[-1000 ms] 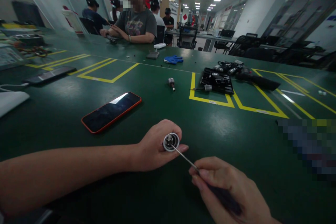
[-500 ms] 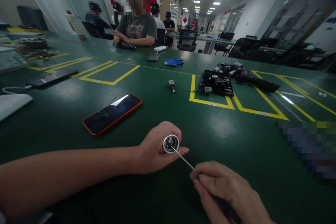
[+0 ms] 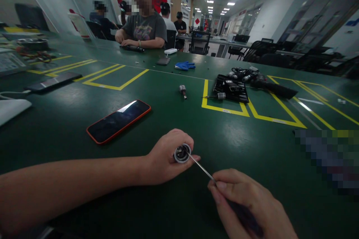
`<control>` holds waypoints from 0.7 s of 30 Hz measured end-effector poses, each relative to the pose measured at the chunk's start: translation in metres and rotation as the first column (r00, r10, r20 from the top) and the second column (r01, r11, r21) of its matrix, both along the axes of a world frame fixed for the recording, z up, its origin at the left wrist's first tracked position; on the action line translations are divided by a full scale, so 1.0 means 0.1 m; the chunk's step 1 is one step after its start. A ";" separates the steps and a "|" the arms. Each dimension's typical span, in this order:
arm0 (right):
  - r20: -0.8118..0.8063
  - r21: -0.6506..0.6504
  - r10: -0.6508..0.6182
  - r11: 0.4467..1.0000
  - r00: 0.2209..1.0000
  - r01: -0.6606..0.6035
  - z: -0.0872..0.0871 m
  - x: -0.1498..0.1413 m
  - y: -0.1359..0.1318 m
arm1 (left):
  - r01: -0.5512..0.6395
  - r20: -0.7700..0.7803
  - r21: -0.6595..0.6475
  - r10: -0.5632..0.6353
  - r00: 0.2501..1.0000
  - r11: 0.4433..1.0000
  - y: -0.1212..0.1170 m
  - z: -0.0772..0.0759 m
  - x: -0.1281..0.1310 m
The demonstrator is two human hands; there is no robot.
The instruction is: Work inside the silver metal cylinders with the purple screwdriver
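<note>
Head cam: L hand (image 3: 165, 158) grips silver-rimmed round hollow metal cylinder (image 3: 177, 160), fwd-left of R hand (image 3: 249, 199), which holds thin silvery-shafted dark-handled tool (image 3: 203, 169), long axis slanting up-left to cyl. mouth; tip depth unclear.

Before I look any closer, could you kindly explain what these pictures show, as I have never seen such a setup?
No machine is at work here: a camera worn on a person's head looks forward and down at their own two bare hands. The left hand holds a metal-rimmed part, its round open end showing. The right hand grips a thin-shafted tool, its tip at that opening; what exactly it touches is too small to tell. On the green table lie an orange-edged phone and a blue glove, among other things. A co-worker sits opposite.
</note>
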State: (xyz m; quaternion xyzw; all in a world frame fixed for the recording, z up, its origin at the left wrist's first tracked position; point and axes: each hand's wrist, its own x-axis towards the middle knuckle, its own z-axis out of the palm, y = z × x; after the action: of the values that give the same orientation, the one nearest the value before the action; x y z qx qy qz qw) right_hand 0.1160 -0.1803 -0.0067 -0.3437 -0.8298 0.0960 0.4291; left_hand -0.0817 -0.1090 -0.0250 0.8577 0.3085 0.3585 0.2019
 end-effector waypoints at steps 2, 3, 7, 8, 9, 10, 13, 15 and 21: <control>-0.041 -0.012 0.047 0.999 0.998 -0.047 -0.02 -0.01 0.02 | 0.011 -0.010 -0.003 -0.011 1.000 1.000 0.00 0.00 0.00; -0.073 -0.016 0.062 0.998 0.995 -0.063 -0.03 -0.02 0.03 | 0.012 -0.008 -0.006 -0.012 1.000 1.000 0.00 0.01 0.00; -0.216 -0.117 0.051 0.990 0.975 -0.077 -0.08 -0.02 0.04 | 0.021 0.002 -0.002 -0.021 1.000 1.000 -0.01 0.03 0.00; -0.258 -0.173 0.039 0.981 0.965 -0.086 -0.09 -0.02 0.04 | 0.028 0.001 0.005 -0.028 1.000 1.000 -0.01 0.04 0.00; -0.295 -0.239 0.023 0.966 0.955 -0.097 -0.09 -0.02 0.04 | 0.031 -0.001 0.011 -0.031 1.000 0.999 -0.01 0.04 0.00; -0.336 -0.303 0.005 0.946 0.942 -0.113 -0.09 -0.02 0.04 | 0.032 -0.004 0.014 -0.032 0.999 0.999 -0.01 0.05 0.00; -0.450 -0.481 -0.055 0.856 0.891 -0.190 -0.08 -0.02 0.04 | 0.043 -0.003 0.025 -0.043 0.999 0.999 -0.01 0.06 0.00; -0.511 -0.583 -0.104 0.771 0.853 -0.256 -0.07 -0.02 0.05 | 0.052 0.000 0.031 -0.052 0.999 0.998 -0.01 0.06 0.00; -0.653 -0.674 -0.256 0.625 0.713 -0.394 -0.08 -0.04 0.10 | 0.048 0.011 0.043 -0.048 0.999 0.998 0.00 0.04 0.00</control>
State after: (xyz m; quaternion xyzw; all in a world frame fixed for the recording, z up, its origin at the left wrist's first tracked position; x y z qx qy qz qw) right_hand 0.1121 -0.1698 -0.0145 -0.3953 -0.4909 0.5838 0.5118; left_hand -0.0817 -0.1087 -0.0209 0.8669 0.2787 0.3651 0.1937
